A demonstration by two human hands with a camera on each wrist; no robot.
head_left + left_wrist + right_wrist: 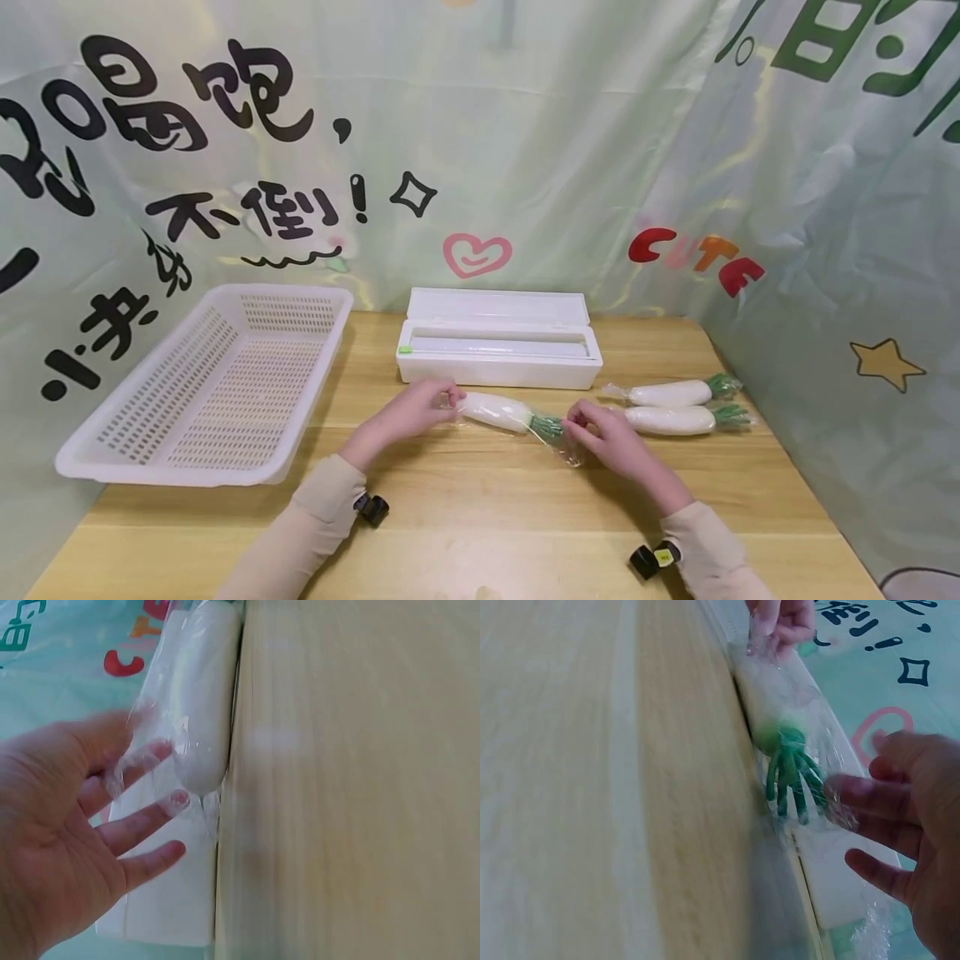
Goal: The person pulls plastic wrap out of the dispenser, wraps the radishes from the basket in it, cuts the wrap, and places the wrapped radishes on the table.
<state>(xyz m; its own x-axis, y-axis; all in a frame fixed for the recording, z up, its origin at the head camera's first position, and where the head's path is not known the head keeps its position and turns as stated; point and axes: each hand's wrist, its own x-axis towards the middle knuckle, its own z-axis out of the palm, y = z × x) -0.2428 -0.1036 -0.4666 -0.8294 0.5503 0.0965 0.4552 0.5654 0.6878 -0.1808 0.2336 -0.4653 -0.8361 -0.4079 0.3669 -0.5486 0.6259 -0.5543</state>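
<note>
A white radish (497, 412) with green leaves lies in clear plastic wrap on the table, just in front of a white plastic wrap dispenser (498, 372). My left hand (411, 414) pinches the plastic wrap (154, 761) beyond the radish's rounded end, other fingers spread in the left wrist view. At the leafy end (789, 776), my right hand (613, 440) holds the loose wrap by the fingertips. Film clings round the leaves. In the head view, two more wrapped radishes, a rear one (670, 393) and a front one (670, 421), lie right of the right hand.
A white perforated basket (330, 367) stands at the left of the wooden table (480, 533). The dispenser's lid (498, 306) stands raised, with a roll inside. A printed cloth (525, 150) hangs behind and along the right side.
</note>
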